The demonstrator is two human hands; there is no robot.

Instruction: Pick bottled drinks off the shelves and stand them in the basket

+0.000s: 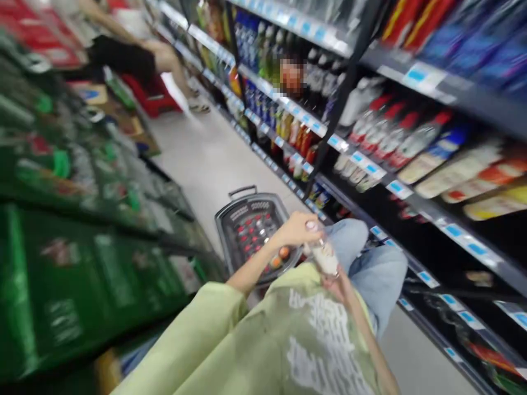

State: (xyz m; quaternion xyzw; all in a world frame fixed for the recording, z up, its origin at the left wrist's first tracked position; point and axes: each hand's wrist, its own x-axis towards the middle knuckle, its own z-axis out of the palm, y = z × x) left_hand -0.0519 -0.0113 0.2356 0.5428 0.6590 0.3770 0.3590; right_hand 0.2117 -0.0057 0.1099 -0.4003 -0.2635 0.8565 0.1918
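Note:
I hold a clear bottle [325,257] with a whitish label or contents, tilted in front of my knees; blur hides what is in it. My left hand [295,230] is closed round its upper end, beside the pale cap. Lower down, the fingers of my right hand [335,282] grip the bottle near its base. Just left of the bottle, a dark basket [221,230] with a raised handle stands on the floor. Inside it are several red-topped items [249,230] and a few round orange ones [284,252].
Shelves [387,170] of bottles with price tags line the right side. Green crates [102,285] are stacked close on the left. Farther along the aisle floor [197,148], another person [123,55] sits near a red stool [152,93].

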